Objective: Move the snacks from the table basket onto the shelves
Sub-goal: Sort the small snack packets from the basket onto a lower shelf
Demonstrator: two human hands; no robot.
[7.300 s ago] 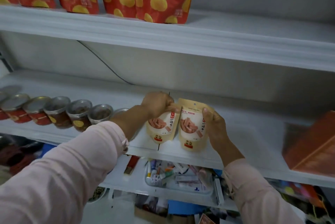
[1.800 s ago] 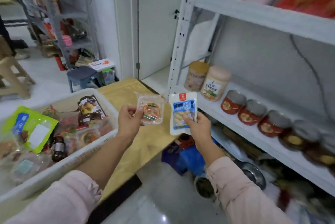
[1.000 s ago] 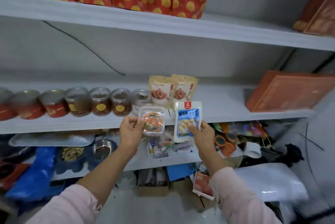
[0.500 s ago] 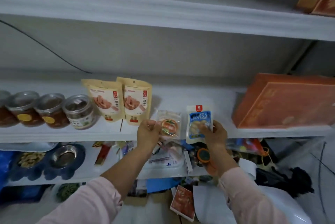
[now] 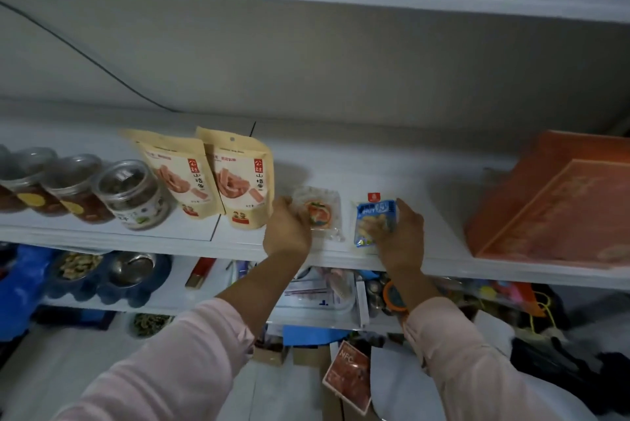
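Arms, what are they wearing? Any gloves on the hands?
Both arms wear long, pale pink sleeves. The left sleeve and the right sleeve end partway up the forearms. The left hand and right hand are bare, with no gloves.

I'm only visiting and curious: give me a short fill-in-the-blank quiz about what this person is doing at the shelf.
The left hand holds a clear packet, and the right hand holds a second packet, mostly ___ in colour.
Just left of the clear packet stand ___ tan pouches.
The round jars sit to the ___ of those pouches.
Missing words: blue; two; left.
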